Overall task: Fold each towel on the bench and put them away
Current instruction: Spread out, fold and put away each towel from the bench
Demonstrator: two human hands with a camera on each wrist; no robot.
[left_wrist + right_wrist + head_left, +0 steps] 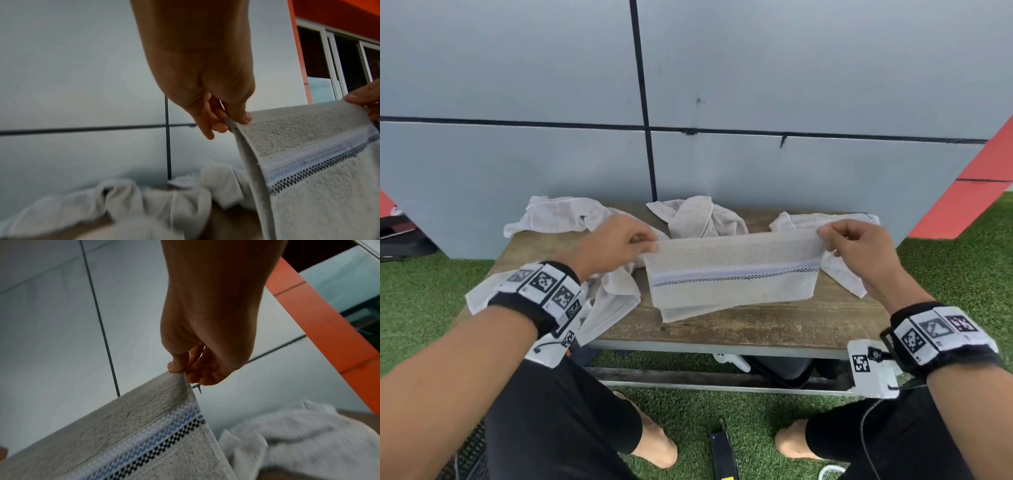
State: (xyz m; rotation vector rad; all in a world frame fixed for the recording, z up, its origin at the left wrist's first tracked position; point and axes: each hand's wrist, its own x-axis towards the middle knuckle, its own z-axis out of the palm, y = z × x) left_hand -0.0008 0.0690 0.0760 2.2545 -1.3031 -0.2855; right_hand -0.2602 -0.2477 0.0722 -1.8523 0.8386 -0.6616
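Beige terry towel (732,274) with a white, blue and black checkered stripe hangs stretched between both hands above the bench (739,325), its bottom edge resting in folded layers on the wood. Left hand (613,245) pinches the towel's upper left corner between thumb and fingers (213,123), other fingers loosely curled. Right hand (859,245) pinches the upper right corner the same way, thumb (176,365) on the near face of the cloth. Top edge runs taut and straight from one hand to the other. Crumpled white towel (561,214) lies beyond the left hand; another (698,214) sits bunched behind the held towel, between the hands. A third (839,263) lies under and beyond the right hand. A fourth (606,301) drapes off the bench edge under the left wrist. Grey panelled wall (791,68) behind, green turf (428,291) below.
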